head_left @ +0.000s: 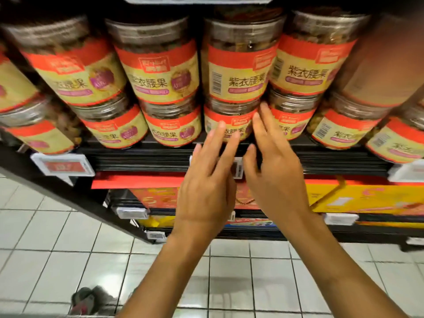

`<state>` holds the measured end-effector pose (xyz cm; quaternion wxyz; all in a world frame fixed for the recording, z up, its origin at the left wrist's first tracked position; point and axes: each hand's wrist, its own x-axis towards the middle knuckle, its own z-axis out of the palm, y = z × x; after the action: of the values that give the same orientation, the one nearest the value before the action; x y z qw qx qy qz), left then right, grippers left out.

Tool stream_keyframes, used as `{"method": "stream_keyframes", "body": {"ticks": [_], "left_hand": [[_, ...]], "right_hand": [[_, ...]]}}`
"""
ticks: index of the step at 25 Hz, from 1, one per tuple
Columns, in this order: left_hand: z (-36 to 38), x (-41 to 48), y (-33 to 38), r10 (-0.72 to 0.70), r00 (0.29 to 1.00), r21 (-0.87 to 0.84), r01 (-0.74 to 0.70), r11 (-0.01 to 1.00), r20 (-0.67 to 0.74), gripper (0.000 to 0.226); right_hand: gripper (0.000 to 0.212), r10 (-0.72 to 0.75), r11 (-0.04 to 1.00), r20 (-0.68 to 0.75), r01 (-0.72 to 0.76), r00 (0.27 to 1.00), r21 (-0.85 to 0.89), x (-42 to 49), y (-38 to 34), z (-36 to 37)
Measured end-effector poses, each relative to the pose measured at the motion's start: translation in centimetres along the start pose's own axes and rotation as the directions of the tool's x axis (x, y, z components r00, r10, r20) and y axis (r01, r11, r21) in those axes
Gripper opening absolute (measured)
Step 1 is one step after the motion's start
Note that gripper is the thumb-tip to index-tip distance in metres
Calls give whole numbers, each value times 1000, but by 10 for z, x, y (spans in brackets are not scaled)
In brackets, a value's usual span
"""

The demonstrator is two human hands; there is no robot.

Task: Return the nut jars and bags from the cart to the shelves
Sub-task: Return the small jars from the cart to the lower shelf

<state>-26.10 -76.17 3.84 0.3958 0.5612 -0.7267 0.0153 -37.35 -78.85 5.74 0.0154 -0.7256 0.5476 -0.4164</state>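
Clear nut jars with red and yellow labels stand two high on a dark shelf [146,157]. One lower jar [226,121] sits at the middle, with an upper jar [238,60] stacked on it. My left hand [206,187] reaches up with straight fingers, its tips over the lower jar's label. My right hand [273,171] is beside it, fingers straight, its tips at the gap between that jar and its right neighbour [291,120]. Neither hand holds anything. The cart is out of view.
Price tags [63,164] clip to the shelf's front edge. Below it, lower shelves carry yellow and red gift boxes [367,198]. White floor tiles [252,271] lie underneath, and a shoe [89,299] shows at the bottom left.
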Motion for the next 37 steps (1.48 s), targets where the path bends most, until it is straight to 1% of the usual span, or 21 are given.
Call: {"method": "stream_keyframes", "body": {"ticks": [1, 2, 4, 5, 7, 10, 12, 14, 16, 17, 18, 20, 22, 24, 26, 27, 29, 32, 35, 37], "left_hand": [[-7, -5, -7, -15, 999, -7, 14, 1000, -49, 49], [-15, -10, -16, -48, 993, -11, 47, 999, -111, 48], [-32, -22, -34, -145, 972, -8, 146, 989, -184, 46], [-39, -25, -43, -194, 963, -6, 196, 981, -187, 47], [-45, -24, -55, -249, 958, -7, 250, 968, -142, 50], [-42, -13, -61, -269, 963, -20, 269, 963, -28, 54], [-40, -8, -62, -272, 962, -22, 272, 962, -4, 55], [-41, -9, -61, -264, 964, -20, 264, 964, -12, 54], [-45, -16, -53, -212, 974, -14, 212, 977, -74, 49], [-45, -19, -43, -174, 980, -24, 172, 985, -102, 45], [-43, -20, -30, -139, 985, -44, 135, 990, -100, 44], [-30, -20, 1, -68, 998, -73, 66, 995, -14, 47], [-10, -15, 33, -23, 999, -93, 27, 995, 47, 48], [9, -7, 48, -91, 996, -91, 92, 992, 18, 48], [22, -4, 51, -182, 983, -25, 181, 983, -29, 50], [25, -4, 49, -204, 978, 14, 205, 979, -49, 50], [28, -5, 45, -199, 978, 68, 204, 977, -63, 51], [32, -3, 40, -187, 981, 88, 190, 978, -41, 52], [35, -1, 40, -218, 976, 76, 218, 973, -10, 57], [34, 0, 42, -210, 978, 64, 209, 976, -3, 57]], "right_hand": [[40, -50, 999, -39, 50, 998, 5, -3, -6, -1], [38, -119, 993, -44, 120, 992, 15, -7, -13, 0], [40, -244, 969, 62, 241, 968, 63, -16, -32, 8], [41, -264, 963, 121, 255, 957, 88, -16, -41, 15], [43, -222, 973, 174, 205, 960, 107, -13, -53, 31], [46, -138, 986, 184, 117, 973, 121, -10, -58, 44], [46, -138, 986, 211, 114, 968, 125, -10, -59, 45], [42, -164, 979, 213, 133, 963, 152, -10, -56, 38], [39, -121, 979, 132, 96, 984, 177, -12, -43, 19], [38, -59, 985, 70, 47, 996, 169, -14, -32, 5], [37, 5, 990, 12, -7, 1000, 138, -15, -18, -9], [38, 96, 995, -59, -95, 994, 25, -18, 12, -37], [38, 132, 989, -103, -138, 986, -57, -24, 39, -62], [40, 151, 986, -112, -159, 982, -60, -30, 58, -78], [43, 168, 984, -57, -171, 984, -58, -36, 68, -82], [45, 156, 985, -33, -159, 987, -74, -36, 71, -81], [46, 124, 988, -8, -124, 992, -96, -34, 77, -75], [47, 76, 993, -22, -77, 997, -88, -32, 86, -67], [45, 79, 991, -57, -85, 995, -100, -31, 87, -60], [44, 100, 990, -33, -102, 994, -97, -23, 82, -57]]}}
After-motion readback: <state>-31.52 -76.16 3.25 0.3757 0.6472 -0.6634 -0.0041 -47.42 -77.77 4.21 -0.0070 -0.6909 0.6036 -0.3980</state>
